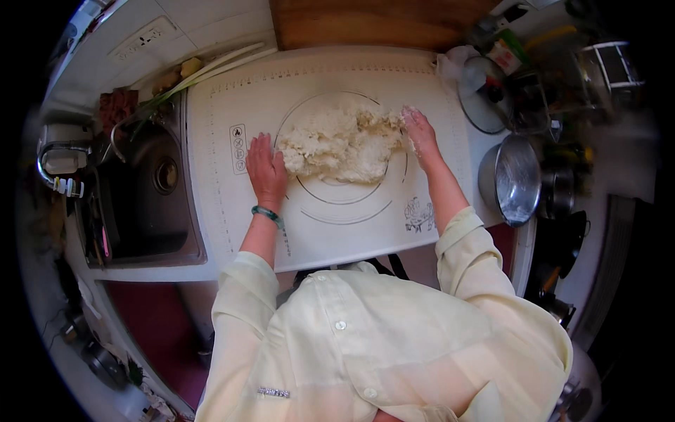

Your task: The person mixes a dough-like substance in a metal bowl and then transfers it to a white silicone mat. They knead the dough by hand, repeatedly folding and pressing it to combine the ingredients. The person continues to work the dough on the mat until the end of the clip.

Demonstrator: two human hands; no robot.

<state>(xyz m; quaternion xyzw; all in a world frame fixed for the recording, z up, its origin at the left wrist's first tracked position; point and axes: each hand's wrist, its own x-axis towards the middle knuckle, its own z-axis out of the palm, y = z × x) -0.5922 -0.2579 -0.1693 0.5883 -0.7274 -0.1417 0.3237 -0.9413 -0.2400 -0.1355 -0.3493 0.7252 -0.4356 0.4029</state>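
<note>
A shaggy, lumpy mass of pale dough (343, 142) lies across the printed circles of a white pastry mat (343, 237). At the dough's left edge is my left hand (266, 166), palm down with the fingertips pointing away from me; a green bangle (268, 215) circles that wrist. On the other side, my right hand (421, 137) stands on edge against the dough's right end. Flour or dough bits coat its fingers and the edge of the palm. Neither hand is closed around anything.
Left of the mat is a steel sink (147, 211) with a faucet (118, 140). Green onions (221, 66) lie at the back left. A metal bowl (510, 179) rests tilted at the right, near a glass lid (482, 95). A wooden board (379, 24) stands behind the mat.
</note>
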